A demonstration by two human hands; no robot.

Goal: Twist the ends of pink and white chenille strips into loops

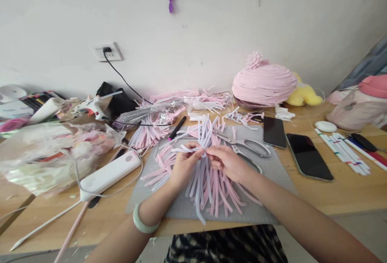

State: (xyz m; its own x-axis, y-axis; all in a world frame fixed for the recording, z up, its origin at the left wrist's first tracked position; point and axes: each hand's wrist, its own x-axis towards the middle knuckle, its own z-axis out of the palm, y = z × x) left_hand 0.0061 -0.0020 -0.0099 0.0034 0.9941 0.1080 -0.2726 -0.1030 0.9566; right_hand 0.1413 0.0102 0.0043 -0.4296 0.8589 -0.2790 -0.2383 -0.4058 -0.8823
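Note:
My left hand (186, 162) is closed on a pale lavender pipe cleaner (184, 149) at the middle of a splayed bunch. Meeting it from the other side, my right hand (225, 160) pinches the same spot with thumb and finger. Pink pipe cleaners (222, 194) fan out below the hands and to the left, with lavender ones among them. Everything lies over a grey mat (256, 194). Silver scissors (246, 146) rest just beyond my right hand, blades partly under the strands. My fingertips hide where the strands join.
Two phones (308, 156) (274, 131) lie right of the mat, near white markers (344, 154). A pink dome-shaped bundle (263, 83) stands at the back. On the left are a white power bank (110, 174) with a cable, a plastic bag (57, 154) and a glue gun (98, 108).

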